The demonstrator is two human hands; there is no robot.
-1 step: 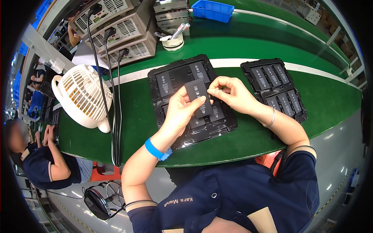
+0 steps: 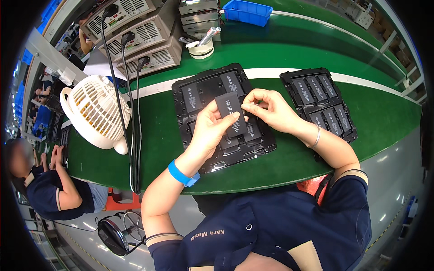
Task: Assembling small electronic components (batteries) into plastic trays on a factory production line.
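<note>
Both hands hold 1 flat black battery cell point(image 2: 230, 109) above a black tray point(image 2: 212, 86). The left hand point(image 2: 209, 131) cups it from below; the right hand point(image 2: 266, 109) pinches its right edge. A second tray point(image 2: 289, 77) lies to the right.

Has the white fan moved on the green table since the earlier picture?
No. The white fan stands at the same spot beside the black cables on the green table.

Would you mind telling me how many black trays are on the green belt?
2. One tray lies under the hands, in front of the person; the other tray sits to its right. Further trays may be hidden outside the view.
</note>
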